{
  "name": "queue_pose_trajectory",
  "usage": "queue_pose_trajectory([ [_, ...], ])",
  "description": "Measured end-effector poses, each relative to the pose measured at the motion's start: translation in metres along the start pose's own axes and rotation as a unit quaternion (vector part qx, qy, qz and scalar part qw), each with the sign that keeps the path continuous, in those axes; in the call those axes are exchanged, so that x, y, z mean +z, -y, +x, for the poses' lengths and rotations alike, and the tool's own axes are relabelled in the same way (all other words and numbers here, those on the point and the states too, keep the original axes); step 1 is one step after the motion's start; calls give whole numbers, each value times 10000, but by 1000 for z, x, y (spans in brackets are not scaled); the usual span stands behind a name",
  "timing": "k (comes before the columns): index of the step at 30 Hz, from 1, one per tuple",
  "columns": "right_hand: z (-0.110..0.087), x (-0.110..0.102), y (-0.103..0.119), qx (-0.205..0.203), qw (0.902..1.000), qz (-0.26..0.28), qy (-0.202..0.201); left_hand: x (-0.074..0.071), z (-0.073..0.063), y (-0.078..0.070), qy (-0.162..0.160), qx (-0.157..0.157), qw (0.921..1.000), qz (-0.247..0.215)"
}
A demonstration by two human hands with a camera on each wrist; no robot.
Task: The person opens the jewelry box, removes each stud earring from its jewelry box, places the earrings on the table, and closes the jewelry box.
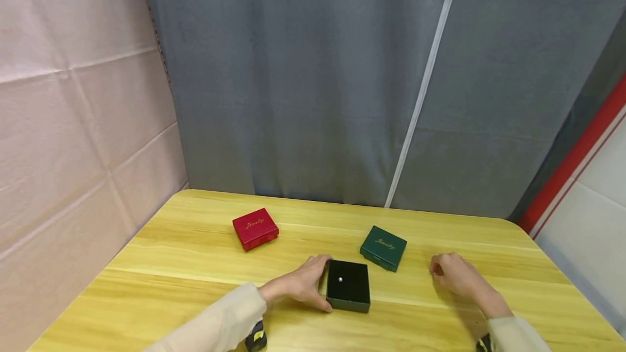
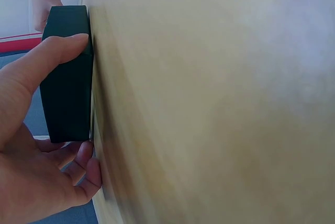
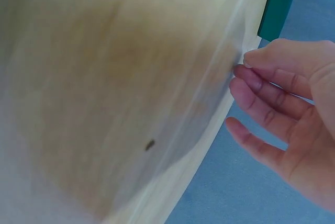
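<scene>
A dark green jewelry box base with a black lining sits on the table, a small pale bead-like piece on the lining. My left hand grips the box from its left side, the thumb on the near wall and the fingers round the far end. Farther right, my right hand is low at the tabletop, thumb and index fingertips brought together. In the right wrist view its other fingers curve loosely; I cannot tell whether something tiny is between the fingertips.
A green lid-topped box with gold lettering lies between the hands, farther back. The red jewelry box is at the back left. A small dark mark shows on the wooden table. Grey curtain hangs behind the table.
</scene>
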State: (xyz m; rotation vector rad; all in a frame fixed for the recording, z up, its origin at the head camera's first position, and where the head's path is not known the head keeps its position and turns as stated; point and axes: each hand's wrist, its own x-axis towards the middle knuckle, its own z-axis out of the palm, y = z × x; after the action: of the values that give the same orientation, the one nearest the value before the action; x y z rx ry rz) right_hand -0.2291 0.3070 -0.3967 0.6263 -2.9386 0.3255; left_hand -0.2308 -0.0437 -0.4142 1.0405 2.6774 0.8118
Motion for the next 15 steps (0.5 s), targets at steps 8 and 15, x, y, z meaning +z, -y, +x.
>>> queue_pose_trajectory([
  [8, 0, 1, -2, 47, 10000, -26, 50, -1, 0, 0, 23, -27, 10000, -32],
  [15, 1, 2, -4, 19, 10000, -18, 94, -1, 0, -1, 21, -39, 10000, -71],
])
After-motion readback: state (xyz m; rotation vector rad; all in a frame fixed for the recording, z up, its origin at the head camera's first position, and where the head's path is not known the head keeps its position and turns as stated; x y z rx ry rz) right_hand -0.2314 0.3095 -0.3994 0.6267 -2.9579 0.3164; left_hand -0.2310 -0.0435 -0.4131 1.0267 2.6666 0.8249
